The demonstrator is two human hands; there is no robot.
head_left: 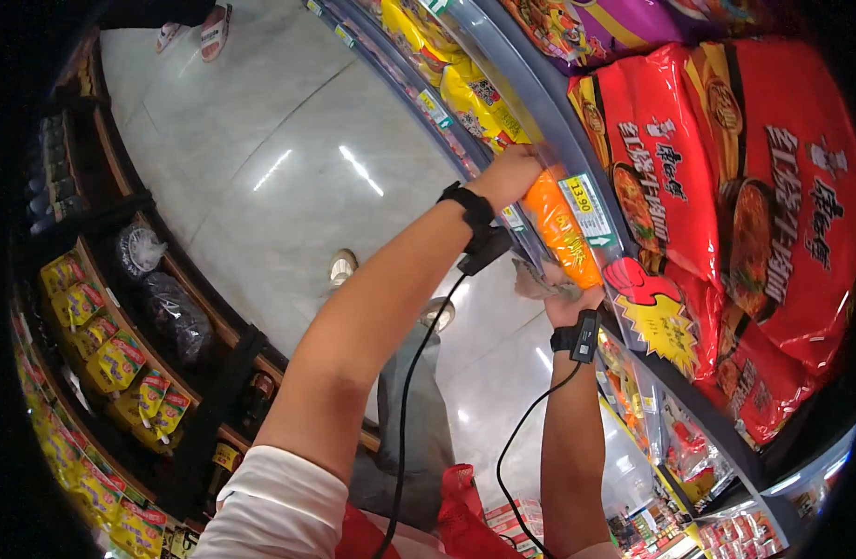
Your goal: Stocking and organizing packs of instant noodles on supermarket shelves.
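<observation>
A glossy orange package lies along the shelf's front edge, between my two hands. My left hand is closed on its far end, with the fingertips partly hidden. At its near end my right hand is closed, the palm turned up and the thumb side against the package. A crumpled grey cloth hangs at the right hand's fingers. Just right of the package, a price label sits on the shelf's edge strip. Both wrists wear black straps with small cabled devices.
Large red instant noodle packs fill the shelf on the right, with a yellow starburst sign in front. Yellow bags stand on a shelf farther ahead. Left, a wooden rack holds yellow pouches. Another person's sandalled feet show far off.
</observation>
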